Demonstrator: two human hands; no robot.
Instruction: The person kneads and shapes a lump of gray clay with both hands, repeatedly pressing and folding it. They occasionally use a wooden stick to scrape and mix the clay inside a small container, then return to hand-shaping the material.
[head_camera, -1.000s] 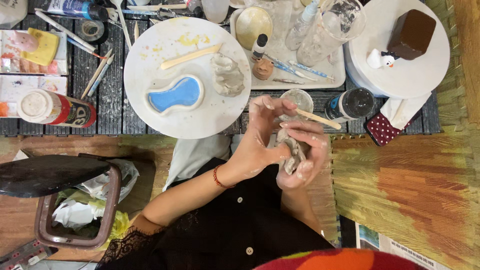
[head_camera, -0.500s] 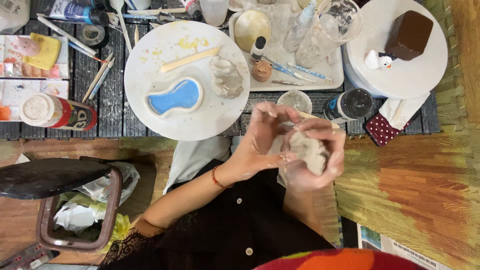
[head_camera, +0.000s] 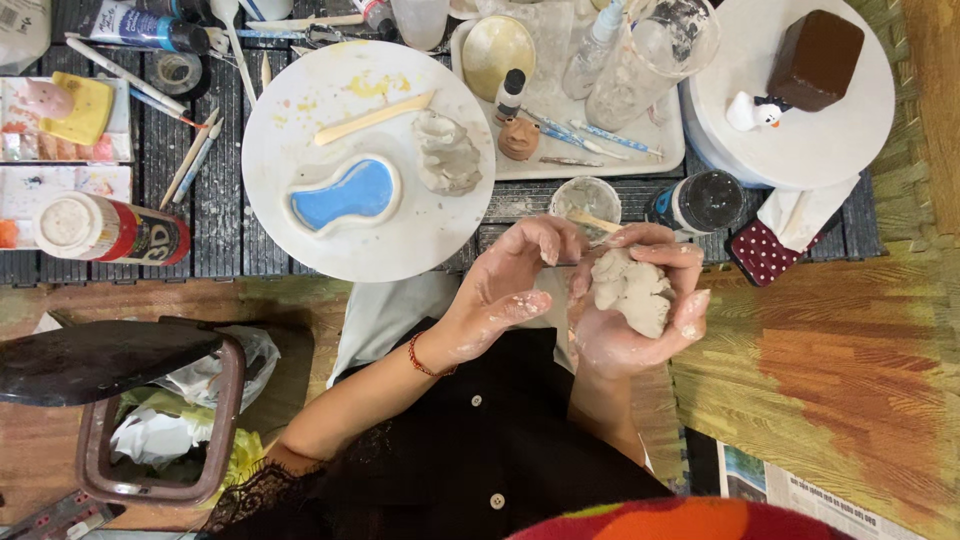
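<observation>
Two clay-smeared hands near the tabletop: my right hand cups the rough, unformed clay lump; my left hand, grip loosely open, presses its edge.

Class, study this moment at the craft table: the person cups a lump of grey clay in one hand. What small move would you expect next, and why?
Probably the left hand closes back onto the clay lump to press it. The lump lies cupped in the right hand, uneven and unfinished, while the clay-smeared left hand hovers open beside it, fingers curled toward it.
</observation>
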